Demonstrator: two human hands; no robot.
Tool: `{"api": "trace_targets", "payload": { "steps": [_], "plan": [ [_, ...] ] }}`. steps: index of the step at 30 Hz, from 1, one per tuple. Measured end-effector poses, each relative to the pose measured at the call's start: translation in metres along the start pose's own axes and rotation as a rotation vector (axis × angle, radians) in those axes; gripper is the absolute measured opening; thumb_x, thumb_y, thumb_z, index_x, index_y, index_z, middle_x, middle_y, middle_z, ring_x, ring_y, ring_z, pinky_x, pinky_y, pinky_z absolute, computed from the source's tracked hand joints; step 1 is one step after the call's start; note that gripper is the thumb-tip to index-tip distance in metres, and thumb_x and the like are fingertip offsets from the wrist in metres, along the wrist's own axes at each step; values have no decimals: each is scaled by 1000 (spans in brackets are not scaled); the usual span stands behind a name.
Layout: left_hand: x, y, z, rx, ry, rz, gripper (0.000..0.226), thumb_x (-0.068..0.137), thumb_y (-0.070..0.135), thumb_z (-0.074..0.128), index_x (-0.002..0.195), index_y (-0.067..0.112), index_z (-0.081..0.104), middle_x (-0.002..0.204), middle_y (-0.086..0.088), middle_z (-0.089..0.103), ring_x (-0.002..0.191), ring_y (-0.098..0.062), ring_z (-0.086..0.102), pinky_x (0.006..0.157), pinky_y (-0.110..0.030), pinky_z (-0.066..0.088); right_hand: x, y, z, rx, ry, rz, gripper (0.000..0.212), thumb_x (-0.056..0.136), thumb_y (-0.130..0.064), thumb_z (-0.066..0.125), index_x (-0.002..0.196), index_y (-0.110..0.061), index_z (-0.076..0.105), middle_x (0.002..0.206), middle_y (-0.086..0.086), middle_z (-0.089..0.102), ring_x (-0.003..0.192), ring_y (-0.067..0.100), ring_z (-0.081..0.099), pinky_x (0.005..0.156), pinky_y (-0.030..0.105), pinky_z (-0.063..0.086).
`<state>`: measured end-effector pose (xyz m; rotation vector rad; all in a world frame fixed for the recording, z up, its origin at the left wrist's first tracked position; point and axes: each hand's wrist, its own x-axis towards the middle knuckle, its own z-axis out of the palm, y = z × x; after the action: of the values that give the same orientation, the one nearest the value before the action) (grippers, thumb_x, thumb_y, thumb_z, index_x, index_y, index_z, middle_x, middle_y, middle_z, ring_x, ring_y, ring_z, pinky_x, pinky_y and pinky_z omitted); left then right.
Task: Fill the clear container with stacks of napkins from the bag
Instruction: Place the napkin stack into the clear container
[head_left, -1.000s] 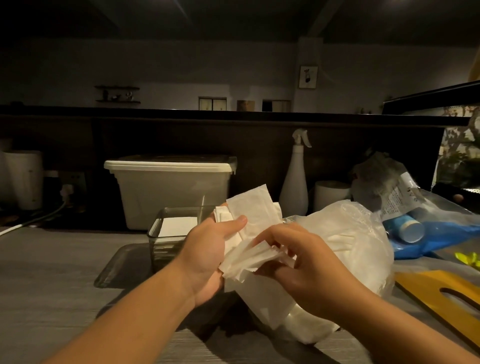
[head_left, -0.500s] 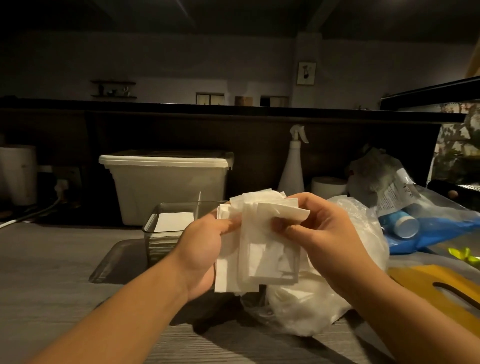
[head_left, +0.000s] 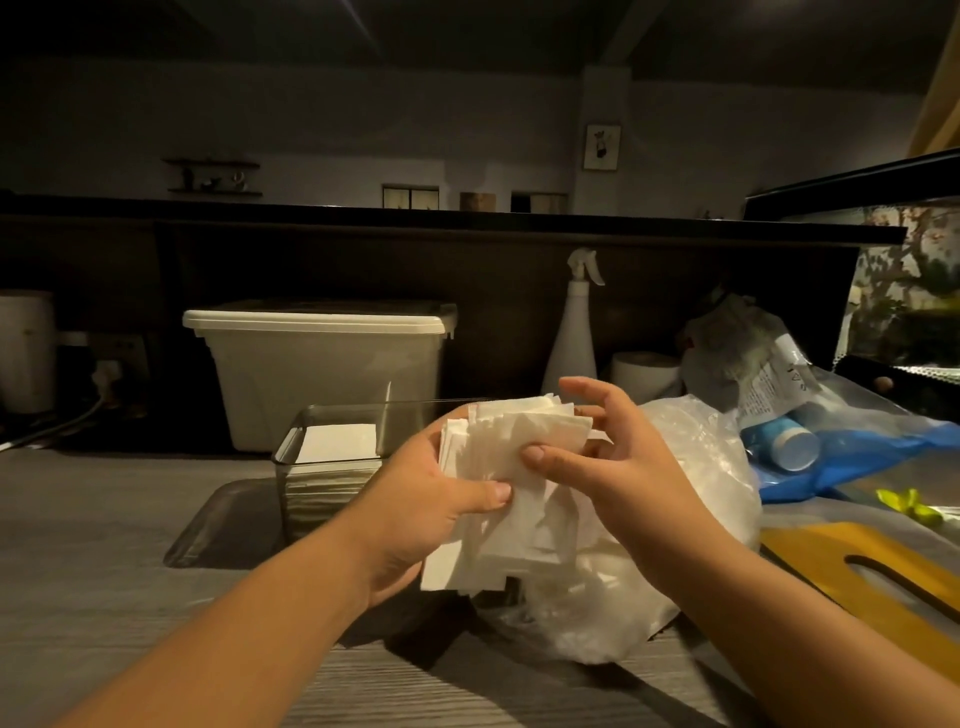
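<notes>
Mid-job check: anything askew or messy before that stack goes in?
The napkin stack held between left hand and right hand is ragged: sheets fan out at uneven edges, lower corners drooping. Nothing spilled.

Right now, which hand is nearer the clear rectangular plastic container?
Left. The left hand grips the white napkin stack right of the clear container; the right hand holds its other side, farther right.

We hold the napkins at centre, the left hand gripping at their eight o'clock and the right hand pinching at three. On the counter the container stands at ten, the bin behind it at eleven, and the sprayer at one. The bag lies beneath at four, with the board beyond it.
</notes>
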<state>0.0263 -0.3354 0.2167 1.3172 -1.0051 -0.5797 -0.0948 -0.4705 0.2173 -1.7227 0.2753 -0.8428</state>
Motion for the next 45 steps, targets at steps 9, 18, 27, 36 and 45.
{"api": "trace_targets", "payload": {
  "steps": [9,18,27,36,45],
  "plan": [
    [0,5,0,-210,-24,-47,39,90,2,53,114,29,66,106,-8,75,104,-29,70,92,-48,54,1,-1,-1,-40,60,-89,17,84,-14,75,99,-21,71,91,-5,73,85,9,70,69,24,58],
    [5,10,-14,-400,60,21,49,98,6,40,119,38,71,119,-4,72,105,-32,70,90,-56,55,4,-6,-9,264,29,-80,25,76,-5,74,100,-9,68,93,10,73,88,27,71,73,35,60],
    [3,2,-3,-448,-15,16,43,104,27,29,128,36,64,130,-8,66,119,-35,63,101,-59,47,-13,-8,16,54,-141,-131,24,81,-13,74,104,-16,69,98,-4,75,95,13,72,77,26,59],
    [4,5,-8,-441,-58,7,43,102,44,32,131,33,61,126,-6,68,109,-34,68,84,-51,59,-12,-14,10,258,-351,-66,17,75,-11,73,88,-22,75,94,7,73,91,23,71,77,28,56],
    [4,3,-5,-380,-36,25,42,102,41,33,131,32,62,128,-7,67,115,-34,65,95,-53,54,-12,-12,10,217,-268,-105,22,75,-9,81,93,-15,72,97,6,75,93,23,73,76,31,59]
  ]
}}
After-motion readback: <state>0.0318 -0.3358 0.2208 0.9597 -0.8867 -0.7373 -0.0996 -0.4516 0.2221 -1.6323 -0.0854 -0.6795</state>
